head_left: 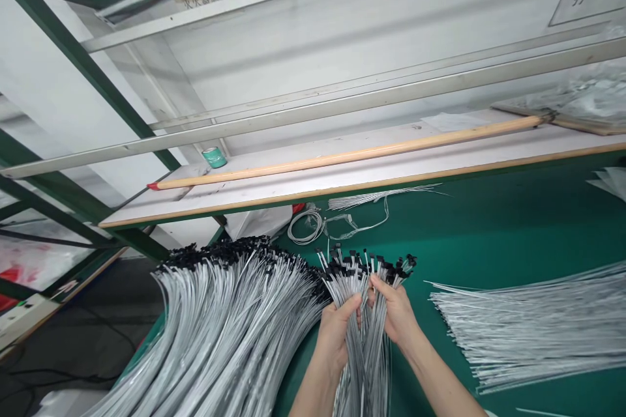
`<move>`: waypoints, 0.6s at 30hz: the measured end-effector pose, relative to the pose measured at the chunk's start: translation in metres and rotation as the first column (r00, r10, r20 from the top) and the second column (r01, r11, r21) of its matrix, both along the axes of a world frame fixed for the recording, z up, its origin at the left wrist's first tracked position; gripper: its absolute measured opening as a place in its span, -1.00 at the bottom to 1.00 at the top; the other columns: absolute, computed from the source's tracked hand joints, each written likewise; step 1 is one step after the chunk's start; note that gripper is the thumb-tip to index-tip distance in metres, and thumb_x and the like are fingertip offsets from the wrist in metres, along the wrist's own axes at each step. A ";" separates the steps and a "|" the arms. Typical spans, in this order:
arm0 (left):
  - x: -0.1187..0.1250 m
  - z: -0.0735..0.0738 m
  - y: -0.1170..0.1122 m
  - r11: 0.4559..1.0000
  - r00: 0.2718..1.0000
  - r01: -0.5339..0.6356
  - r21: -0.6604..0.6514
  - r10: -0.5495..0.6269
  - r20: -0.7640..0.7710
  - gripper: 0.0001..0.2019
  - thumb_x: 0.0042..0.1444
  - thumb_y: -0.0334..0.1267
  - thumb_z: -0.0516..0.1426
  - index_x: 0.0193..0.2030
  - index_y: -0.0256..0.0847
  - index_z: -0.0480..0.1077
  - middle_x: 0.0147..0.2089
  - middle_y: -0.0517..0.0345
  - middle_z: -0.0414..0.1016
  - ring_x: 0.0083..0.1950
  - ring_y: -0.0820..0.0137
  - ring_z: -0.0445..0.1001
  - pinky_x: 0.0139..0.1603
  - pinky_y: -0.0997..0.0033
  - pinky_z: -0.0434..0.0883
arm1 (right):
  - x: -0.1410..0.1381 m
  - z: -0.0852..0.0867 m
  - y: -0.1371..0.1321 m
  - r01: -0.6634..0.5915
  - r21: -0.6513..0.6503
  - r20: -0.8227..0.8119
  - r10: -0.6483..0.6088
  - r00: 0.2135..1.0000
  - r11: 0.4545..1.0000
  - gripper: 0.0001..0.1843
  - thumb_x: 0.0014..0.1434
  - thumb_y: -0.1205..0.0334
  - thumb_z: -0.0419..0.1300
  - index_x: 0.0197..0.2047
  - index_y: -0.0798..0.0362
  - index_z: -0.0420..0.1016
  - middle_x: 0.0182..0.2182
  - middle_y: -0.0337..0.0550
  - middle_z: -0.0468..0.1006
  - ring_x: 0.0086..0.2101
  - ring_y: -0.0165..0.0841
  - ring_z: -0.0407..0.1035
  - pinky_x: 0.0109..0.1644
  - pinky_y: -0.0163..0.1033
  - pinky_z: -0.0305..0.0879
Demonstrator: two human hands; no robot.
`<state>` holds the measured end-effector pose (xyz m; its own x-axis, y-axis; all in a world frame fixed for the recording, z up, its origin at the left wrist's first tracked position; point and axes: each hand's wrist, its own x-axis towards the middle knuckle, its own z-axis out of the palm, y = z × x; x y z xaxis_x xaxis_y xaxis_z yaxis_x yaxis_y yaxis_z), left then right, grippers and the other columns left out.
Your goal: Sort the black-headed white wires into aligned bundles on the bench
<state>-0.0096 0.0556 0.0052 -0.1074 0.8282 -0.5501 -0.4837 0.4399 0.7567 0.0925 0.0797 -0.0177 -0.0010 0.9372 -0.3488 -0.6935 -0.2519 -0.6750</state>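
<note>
"What do we have in our hands?"

"We have a bunch of thin silver wires (364, 319) with little black plastic ends (366, 267) at the top. Our left hand (337, 339) and our right hand (396, 313) both hold it."

"Are our fingers open?"

"No. Our left fingers (342, 316) curl around the wires and press them tight. Our right fingers (381, 290) do the same. So both hands are clamped on the bunch, and they are close together."

"Where is the bunch?"

"It is right in front of us, and it hangs down over a green table top (464, 254)."

"What is next to it?"

"Just to the left is a big heap of the same wires (229, 332), with its black ends in a thick row. To the right, a wide, flat spread of long wires (528, 319) lies on the green top."

"What do we see farther away?"

"We see a small coil of grey cable (306, 227) near the far edge of the table. Above it is a white shelf (313, 192) with a long wooden pole (342, 156) and a small green tin (214, 157) on it. A green metal frame (83, 58) stands to the left."
</note>
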 end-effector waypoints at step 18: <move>0.001 -0.002 -0.002 0.996 0.995 0.093 0.008 -0.094 0.043 -0.77 -0.30 -0.26 0.33 -0.53 -0.37 0.44 -0.66 0.17 0.39 -0.66 0.53 0.29 -0.59 0.53 0.26 | -0.004 0.008 0.000 -0.160 -0.053 0.022 0.161 0.987 0.986 -0.60 -0.33 0.07 0.39 -0.67 0.05 0.23 -0.88 -0.46 0.11 -0.84 -0.49 0.08 -0.80 -0.36 0.03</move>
<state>-0.0083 0.0533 0.0030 -0.0054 0.8369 -0.5474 -0.4730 0.4801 0.7387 0.0881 0.0800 -0.0095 -0.1402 0.9066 -0.3981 -0.6237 -0.3932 -0.6756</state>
